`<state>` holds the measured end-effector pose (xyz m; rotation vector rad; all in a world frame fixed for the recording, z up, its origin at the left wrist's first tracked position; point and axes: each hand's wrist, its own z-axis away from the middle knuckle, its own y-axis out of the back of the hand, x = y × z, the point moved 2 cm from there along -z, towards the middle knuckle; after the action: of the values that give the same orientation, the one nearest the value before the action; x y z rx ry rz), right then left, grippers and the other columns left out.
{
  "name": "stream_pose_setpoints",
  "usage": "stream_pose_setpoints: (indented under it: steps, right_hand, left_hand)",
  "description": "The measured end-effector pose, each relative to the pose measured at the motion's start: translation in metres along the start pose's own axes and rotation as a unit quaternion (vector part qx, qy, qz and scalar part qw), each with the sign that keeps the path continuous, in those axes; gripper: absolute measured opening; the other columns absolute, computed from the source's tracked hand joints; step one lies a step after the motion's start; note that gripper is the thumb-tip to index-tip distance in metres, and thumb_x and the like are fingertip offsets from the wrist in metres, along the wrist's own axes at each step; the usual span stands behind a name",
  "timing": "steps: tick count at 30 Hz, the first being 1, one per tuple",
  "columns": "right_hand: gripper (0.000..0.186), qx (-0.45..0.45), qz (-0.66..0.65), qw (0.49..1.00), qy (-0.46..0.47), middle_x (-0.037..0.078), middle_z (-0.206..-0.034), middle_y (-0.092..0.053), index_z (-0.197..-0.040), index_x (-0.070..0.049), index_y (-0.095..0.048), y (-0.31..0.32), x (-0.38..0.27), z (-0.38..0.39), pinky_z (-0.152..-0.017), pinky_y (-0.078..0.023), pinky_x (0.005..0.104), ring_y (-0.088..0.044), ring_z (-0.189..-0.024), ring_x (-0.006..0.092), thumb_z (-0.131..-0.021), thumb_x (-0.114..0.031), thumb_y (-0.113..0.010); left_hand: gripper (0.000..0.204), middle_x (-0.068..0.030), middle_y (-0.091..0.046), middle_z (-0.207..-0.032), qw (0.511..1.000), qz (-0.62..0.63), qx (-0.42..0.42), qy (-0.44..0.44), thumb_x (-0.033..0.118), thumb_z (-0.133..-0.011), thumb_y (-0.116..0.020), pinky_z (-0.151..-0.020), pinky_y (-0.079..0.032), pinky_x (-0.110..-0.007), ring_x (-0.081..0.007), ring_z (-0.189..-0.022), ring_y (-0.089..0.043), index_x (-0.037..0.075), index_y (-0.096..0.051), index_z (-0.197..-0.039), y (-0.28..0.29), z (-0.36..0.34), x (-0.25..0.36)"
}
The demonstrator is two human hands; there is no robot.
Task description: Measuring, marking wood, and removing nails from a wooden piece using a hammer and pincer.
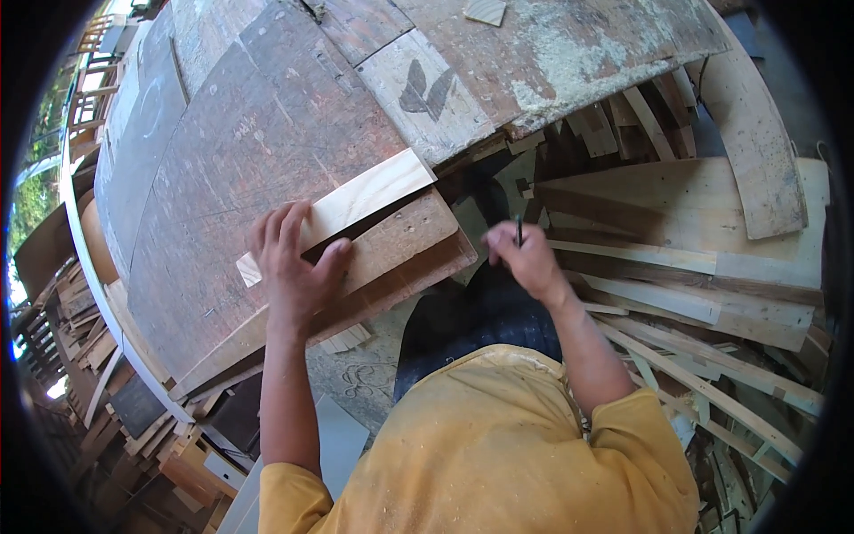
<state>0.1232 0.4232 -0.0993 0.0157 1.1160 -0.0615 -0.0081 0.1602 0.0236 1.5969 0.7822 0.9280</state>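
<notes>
A short pale wooden board [369,200] lies at a slant along the near edge of the worn workbench [267,133]. My left hand [298,245] is across its left part, fingers over the far side and thumb toward me, gripping it against the bench. Between the board's right part and the bench's edge strip [409,230] shows a dark gap. Off the bench corner, my right hand [527,260] is closed around a thin dark pencil [519,230] that points upward. It is slightly blurred and apart from the board.
A small wood offcut [486,11] sits at the bench's far side. Long planks and strips [703,294] are stacked on the right, with a curved wooden piece [756,133] above them. Scrap wood [80,303] is piled at the left. Another offcut [345,339] lies below the bench edge.
</notes>
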Motion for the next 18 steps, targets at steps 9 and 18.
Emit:
stream_pose_setpoints:
  steps: [9,18]
  right_hand:
    - [0.020,0.104,-0.012,0.976,-0.189,0.002,-0.062,-0.058,-0.081,-0.002,-0.063,-0.017,0.173,0.097,-0.059,-0.041,0.0254,-0.053,-0.060,0.0098,-0.086,-0.020,-0.056]
    - [0.022,0.134,-0.023,0.969,-0.207,0.004,-0.059,-0.057,-0.073,-0.001,-0.060,-0.035,0.216,0.117,-0.058,-0.041,0.0289,-0.053,-0.058,0.0132,-0.085,-0.019,-0.057]
  left_hand:
    - [0.047,-0.0102,-0.058,-0.106,0.997,0.046,0.015,0.063,0.028,-0.071,-0.074,-0.094,-0.036,-0.041,-0.0293,-0.103,-0.052,0.008,-0.057,-0.110,-0.020,0.004,0.000]
    - [0.048,-0.0122,-0.058,-0.107,0.995,0.062,0.022,0.074,0.029,-0.073,-0.073,-0.096,-0.035,-0.041,-0.0290,-0.104,-0.053,0.006,-0.057,-0.112,-0.028,0.003,0.000]
